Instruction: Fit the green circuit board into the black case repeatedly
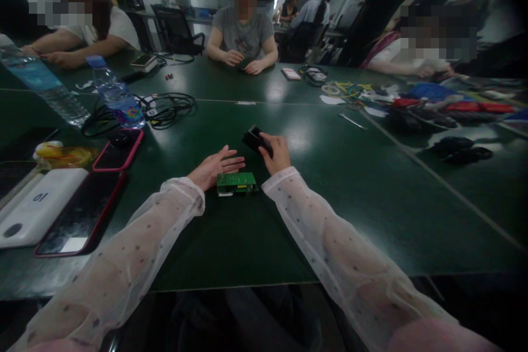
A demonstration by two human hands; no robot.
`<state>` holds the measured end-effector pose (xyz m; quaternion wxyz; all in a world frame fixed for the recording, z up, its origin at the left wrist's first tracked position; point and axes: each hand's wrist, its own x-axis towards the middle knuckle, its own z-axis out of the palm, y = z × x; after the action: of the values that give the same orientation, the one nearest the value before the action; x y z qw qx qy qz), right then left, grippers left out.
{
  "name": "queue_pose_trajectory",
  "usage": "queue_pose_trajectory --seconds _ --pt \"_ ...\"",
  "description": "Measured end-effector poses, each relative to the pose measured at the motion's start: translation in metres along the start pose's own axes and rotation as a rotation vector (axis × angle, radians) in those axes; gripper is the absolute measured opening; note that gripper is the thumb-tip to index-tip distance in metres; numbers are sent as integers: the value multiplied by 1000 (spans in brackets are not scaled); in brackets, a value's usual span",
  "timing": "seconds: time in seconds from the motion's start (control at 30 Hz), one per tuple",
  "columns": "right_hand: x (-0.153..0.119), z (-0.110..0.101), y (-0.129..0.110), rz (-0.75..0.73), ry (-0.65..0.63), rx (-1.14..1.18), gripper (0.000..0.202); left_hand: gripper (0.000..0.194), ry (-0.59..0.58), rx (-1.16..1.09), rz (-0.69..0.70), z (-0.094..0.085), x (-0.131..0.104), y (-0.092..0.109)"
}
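My right hand (275, 153) grips a small black box-like case (256, 139), held tilted just above the table with the fingers over its right side. Beside it, my left hand (218, 168) has its fingers stretched out and the palm partly turned up, with nothing in it. A green circuit board (236, 181) lies right by the left hand, nearer to me; whether the hand touches it I cannot tell. Parts on the board's underside show along its front edge. The inside of the black case is too dark to make out.
On the left are two water bottles (117, 93), black cables (169, 110), a white power bank (39, 206) and phones (82, 214). A wrench (352, 121) and a pile of coloured cables (449, 100) lie to the right. Across the green table (330, 220), several people sit working.
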<state>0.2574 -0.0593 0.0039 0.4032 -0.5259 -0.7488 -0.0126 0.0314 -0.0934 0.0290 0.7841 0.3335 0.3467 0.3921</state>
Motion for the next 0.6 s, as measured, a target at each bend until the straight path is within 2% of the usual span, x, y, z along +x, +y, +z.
queue_pose_trajectory --seconds 0.03,0.1,0.13,0.2,0.23,0.27,0.33,0.43,0.5,0.6 --pt "-1 2 -1 5 -43 -27 40 50 46 85 80 4 -2 -1" --pt "-2 4 -3 10 -117 -82 39 53 34 279 182 15 -14 4" --pt "-2 5 -4 11 -143 -103 38 54 -71 394 229 20 -25 10" --pt "-2 5 -5 10 -168 -125 38 67 -366 671 341 30 -50 26" --pt "-2 5 -5 9 -171 -127 38 78 -471 839 340 34 -62 33" --pt "-2 4 -5 7 -174 -126 38 84 -517 972 337 35 -72 38" --pt "-2 3 -5 4 -177 -122 38 88 -524 1132 339 33 -83 42" --pt "-2 2 -6 10 -183 -119 38 84 -520 1249 327 22 -78 31" --pt "-2 0 -8 14 -189 -120 38 74 -533 1266 308 16 -70 25" --pt "-1 -1 -9 11 -196 -119 38 53 -490 1244 309 13 -62 22"
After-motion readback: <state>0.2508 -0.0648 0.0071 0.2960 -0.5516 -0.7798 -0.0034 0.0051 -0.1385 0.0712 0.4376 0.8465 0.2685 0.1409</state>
